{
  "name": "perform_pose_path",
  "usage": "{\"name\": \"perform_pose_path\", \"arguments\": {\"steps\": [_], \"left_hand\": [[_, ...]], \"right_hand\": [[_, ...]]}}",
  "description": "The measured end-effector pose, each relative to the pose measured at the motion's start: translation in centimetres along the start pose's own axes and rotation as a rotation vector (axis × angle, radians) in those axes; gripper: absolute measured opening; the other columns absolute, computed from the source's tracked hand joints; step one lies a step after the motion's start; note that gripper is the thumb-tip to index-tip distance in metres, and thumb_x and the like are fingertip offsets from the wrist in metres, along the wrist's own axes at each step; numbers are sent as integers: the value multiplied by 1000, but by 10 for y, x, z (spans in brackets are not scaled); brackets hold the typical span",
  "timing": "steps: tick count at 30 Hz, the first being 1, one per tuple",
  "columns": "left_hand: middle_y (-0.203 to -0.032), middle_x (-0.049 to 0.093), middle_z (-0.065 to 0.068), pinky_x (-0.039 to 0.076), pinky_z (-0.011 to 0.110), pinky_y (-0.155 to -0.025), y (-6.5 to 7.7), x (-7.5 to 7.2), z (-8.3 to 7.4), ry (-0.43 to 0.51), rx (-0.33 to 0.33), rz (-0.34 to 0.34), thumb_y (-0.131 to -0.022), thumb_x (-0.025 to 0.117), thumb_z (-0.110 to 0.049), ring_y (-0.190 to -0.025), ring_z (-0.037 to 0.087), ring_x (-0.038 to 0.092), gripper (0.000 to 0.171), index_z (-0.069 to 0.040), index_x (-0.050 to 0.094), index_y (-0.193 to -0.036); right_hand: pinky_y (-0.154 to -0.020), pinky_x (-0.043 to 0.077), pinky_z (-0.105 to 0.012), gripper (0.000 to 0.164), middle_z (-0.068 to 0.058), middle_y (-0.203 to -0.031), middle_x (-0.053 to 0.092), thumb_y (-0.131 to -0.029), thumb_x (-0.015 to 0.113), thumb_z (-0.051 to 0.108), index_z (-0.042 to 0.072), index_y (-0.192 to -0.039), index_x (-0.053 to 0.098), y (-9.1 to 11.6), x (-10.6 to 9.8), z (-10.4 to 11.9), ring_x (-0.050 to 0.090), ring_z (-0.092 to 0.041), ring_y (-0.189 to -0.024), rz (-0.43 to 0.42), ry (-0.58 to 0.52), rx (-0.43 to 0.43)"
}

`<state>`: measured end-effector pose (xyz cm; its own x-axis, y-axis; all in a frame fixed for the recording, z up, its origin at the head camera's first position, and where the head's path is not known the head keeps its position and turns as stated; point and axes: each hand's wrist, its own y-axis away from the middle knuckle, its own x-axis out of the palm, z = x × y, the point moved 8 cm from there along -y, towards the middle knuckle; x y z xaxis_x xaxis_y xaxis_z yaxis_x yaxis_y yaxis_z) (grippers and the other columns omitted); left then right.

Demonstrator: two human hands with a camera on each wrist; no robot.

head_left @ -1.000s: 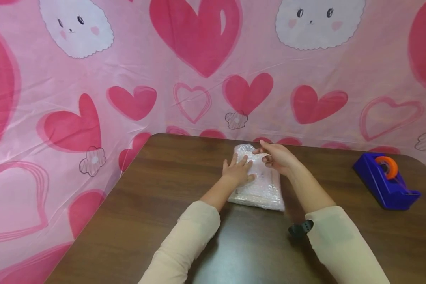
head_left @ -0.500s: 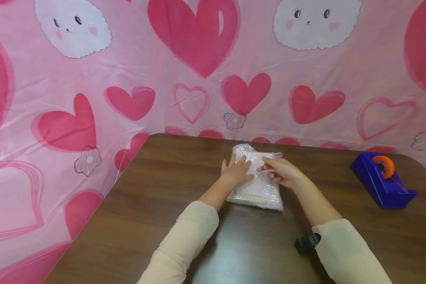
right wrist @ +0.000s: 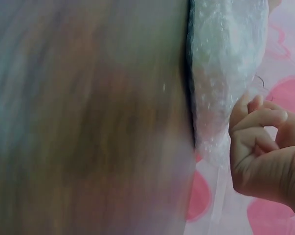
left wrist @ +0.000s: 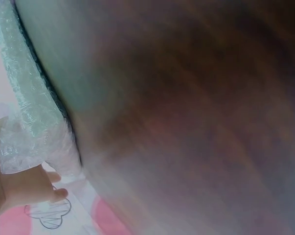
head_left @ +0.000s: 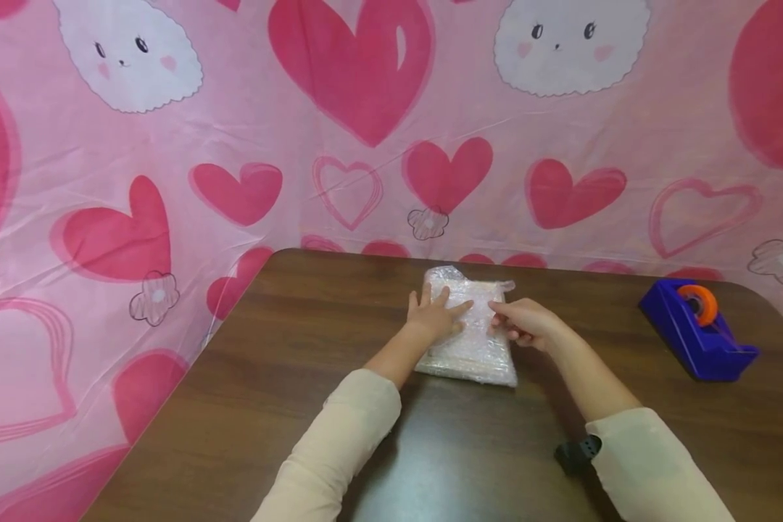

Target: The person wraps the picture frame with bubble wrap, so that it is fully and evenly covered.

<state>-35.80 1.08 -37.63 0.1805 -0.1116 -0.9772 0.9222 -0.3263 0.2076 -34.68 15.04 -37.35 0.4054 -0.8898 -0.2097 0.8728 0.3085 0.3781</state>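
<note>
A flat packet in clear bubble wrap point(head_left: 470, 355) lies on the brown table. My left hand point(head_left: 431, 319) rests on its upper left part with fingers spread. Over the packet's right side is my right hand point(head_left: 525, 322), its fingers curled and its thumb near the index finger. Whether these fingertips pinch the wrap or only touch it, I cannot tell. In the right wrist view my right hand point(right wrist: 264, 147) is bent close beside the bubble wrap point(right wrist: 220, 73). The left wrist view shows the packet's side point(left wrist: 32, 83) and a hand point(left wrist: 27, 188) beyond its end.
A blue tape dispenser point(head_left: 698, 341) with an orange-cored roll point(head_left: 698, 304) stands at the right of the wooden table point(head_left: 287, 348). A pink cloth with hearts point(head_left: 346, 87) hangs behind the table and along its left side. A black device point(head_left: 577, 455) sits at my right wrist.
My right hand has come down from the packet's far end towards its right side, uncovering the far right corner of the wrap. The left hand stays on the packet. The view has shifted slightly.
</note>
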Motion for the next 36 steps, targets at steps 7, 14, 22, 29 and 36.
{"name": "perform_pose_path", "arguments": {"steps": [7,14,22,29,36], "left_hand": [[-154,7,-1,8,54,-108,0,1,1,5,-5,-10,-96,28,-53,-138,35,-2,49,-51,13,-143],[-155,6,-2,8,54,-108,-2,2,2,6,-6,0,-96,27,-53,-138,34,-3,49,-52,12,-142],[-155,5,-3,8,53,-108,0,1,-2,5,-6,7,-96,27,-54,-138,33,-4,48,-54,11,-141],[-155,4,-3,8,53,-108,0,-1,-3,1,-9,13,-96,27,-55,-138,33,-5,48,-54,11,-141],[-155,5,-2,9,53,-108,0,1,1,12,-1,12,-96,27,-54,-138,34,-4,49,-52,12,-142]], "right_hand": [[-37,22,-17,32,5,-51,52,-91,54,23,11,-62,63,4,-10,-7,34,-3,-41,-32,283,23],[-37,21,-18,34,5,-47,46,-89,56,25,11,-58,59,1,-12,-8,32,-4,-40,-2,397,40],[-39,29,-19,27,2,-42,49,-81,60,16,4,-57,61,-3,-8,4,37,-4,-37,21,597,1],[-42,34,-18,37,2,-43,51,-87,58,23,4,-56,59,0,-7,3,41,-3,-37,98,714,17],[-39,29,-16,50,2,-47,52,-92,53,43,5,-60,59,3,-11,-18,39,-2,-38,137,590,116]]}}
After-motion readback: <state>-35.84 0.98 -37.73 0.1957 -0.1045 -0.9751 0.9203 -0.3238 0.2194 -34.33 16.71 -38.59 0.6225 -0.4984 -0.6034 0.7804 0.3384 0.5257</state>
